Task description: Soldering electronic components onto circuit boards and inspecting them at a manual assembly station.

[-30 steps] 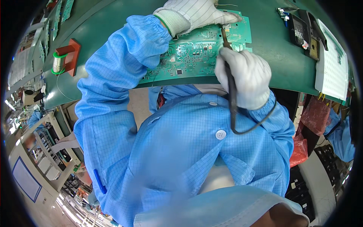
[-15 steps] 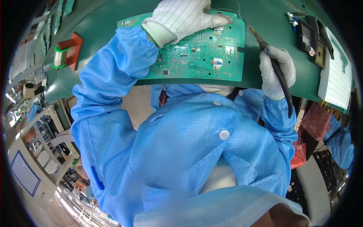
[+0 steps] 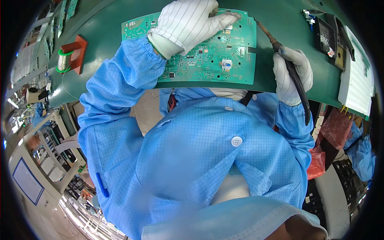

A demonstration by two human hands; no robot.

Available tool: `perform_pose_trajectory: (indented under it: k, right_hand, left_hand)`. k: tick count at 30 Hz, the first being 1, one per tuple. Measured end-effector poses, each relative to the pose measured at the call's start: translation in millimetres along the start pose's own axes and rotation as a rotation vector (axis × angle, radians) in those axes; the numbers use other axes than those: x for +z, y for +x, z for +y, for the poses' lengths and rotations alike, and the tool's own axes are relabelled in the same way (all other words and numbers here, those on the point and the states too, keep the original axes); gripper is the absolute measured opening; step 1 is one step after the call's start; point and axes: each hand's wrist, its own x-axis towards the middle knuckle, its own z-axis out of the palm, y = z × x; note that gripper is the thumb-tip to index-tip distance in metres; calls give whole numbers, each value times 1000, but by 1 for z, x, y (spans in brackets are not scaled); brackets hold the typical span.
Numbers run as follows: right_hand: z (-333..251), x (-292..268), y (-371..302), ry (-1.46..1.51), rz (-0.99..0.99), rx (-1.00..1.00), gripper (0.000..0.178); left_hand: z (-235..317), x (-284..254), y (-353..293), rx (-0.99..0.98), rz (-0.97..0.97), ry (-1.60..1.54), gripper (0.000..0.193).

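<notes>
A green circuit board panel [image 3: 202,68] lies on the green worktop near its front edge. It carries small chips and a white part with a blue knob [image 3: 227,64]. My gloved left hand [image 3: 186,26] rests over the panel's upper half, thumb stretched toward a second white part. A thin wire [image 3: 225,10], apparently solder, sticks out from its curled fingers, which are partly hidden. To the right, my gloved right hand [image 3: 294,74] is closed around a soldering iron [image 3: 298,82] with a black handle. The iron's tip points up and left, just off the panel's right edge.
A solder spool [image 3: 64,61] sits on a red-brown stand [image 3: 80,54] at the left, its strand trailing over the worktop. Toward the right are a black tray [image 3: 326,36] with small pieces and a white sheet [image 3: 356,76]. Small blue-and-white parts [image 3: 309,18] lie behind the tray.
The panel and my left hand have shifted slightly left. My right hand keeps the soldering iron in nearly the same place, and the wisp of smoke above its tip no longer shows.
</notes>
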Motion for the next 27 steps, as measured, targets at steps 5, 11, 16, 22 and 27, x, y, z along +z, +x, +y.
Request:
perform_pose_trajectory:
  k: [5, 11, 16, 22, 27]
  right_hand:
    - [0, 0, 1, 8, -6, -15, 24]
    - [1, 1, 2, 22, -10, -9, 24]
    - [1, 1, 2, 8, -17, 9, 22]
    - [0, 0, 3, -2, -27, 5, 21]
    - [2, 0, 3, 0, -40, -25, 22]
  left_hand:
    - [7, -22, 3, 310, 100, 304, 32]
    - [13, -47, -24, 264, -21, 433, 16]
    - [13, -25, -51, -101, 28, 37, 14]
    - [10, -18, -51, -81, 9, 109, 12]
    - [10, -10, -49, -82, 30, 100, 14]
